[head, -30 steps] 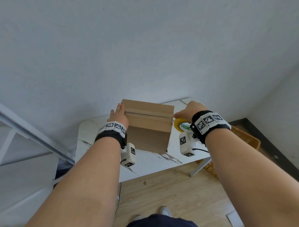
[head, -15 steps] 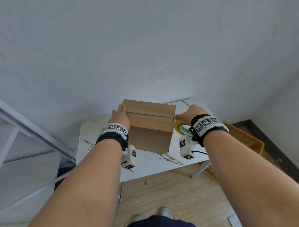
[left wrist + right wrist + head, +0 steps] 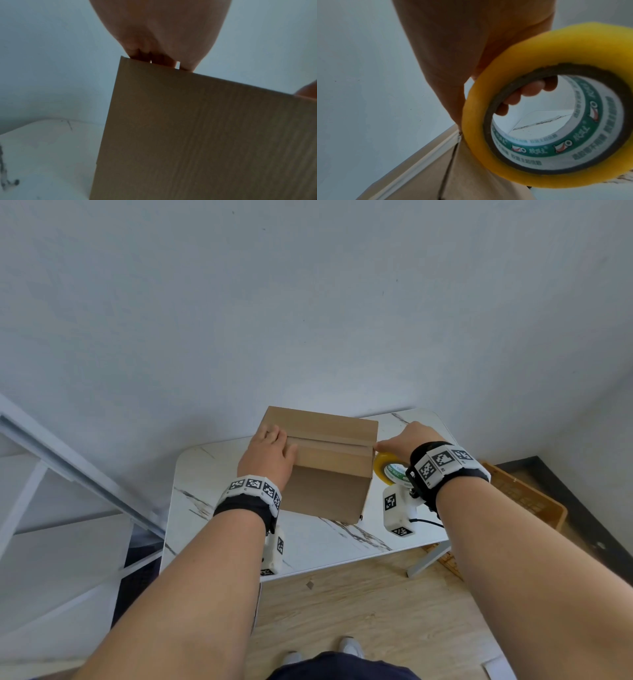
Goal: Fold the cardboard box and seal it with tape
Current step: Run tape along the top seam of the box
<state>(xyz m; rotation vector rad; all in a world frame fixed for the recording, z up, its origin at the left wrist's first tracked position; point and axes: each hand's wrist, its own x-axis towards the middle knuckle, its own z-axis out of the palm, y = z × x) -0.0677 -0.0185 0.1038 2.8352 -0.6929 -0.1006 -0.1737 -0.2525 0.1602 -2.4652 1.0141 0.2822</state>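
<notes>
A brown cardboard box [image 3: 329, 463] stands on the white marbled desk [image 3: 219, 491], toward its far edge and close to the pale wall [image 3: 308, 302]. Its top flaps are folded down, and a seam runs left to right across the top.

The left hand [image 3: 267, 455] lies flat on the box's left end, over the top edge, with the fingers [image 3: 274, 434] straight and together on the cardboard. From the left wrist view the fingertips [image 3: 161, 59] meet the box's upper edge, above its plain side panel.

The right hand [image 3: 407, 440] is at the box's right end, level with the seam. It holds a roll of yellow tape [image 3: 544, 108]: in the right wrist view, fingers [image 3: 530, 89] curl through the roll's core, which has a green and white printed lining. The roll sits just beside the box's right side. A stretch of tape appears to run from the roll to the top right corner of the box, though the close, blurred view makes this hard to confirm.

Right of the desk, on the wooden floor [image 3: 359, 611], is an orange crate [image 3: 534, 501]. To the left stands a white frame [image 3: 78, 474]. The person's white shoes [image 3: 349, 647] show at the near edge.
</notes>
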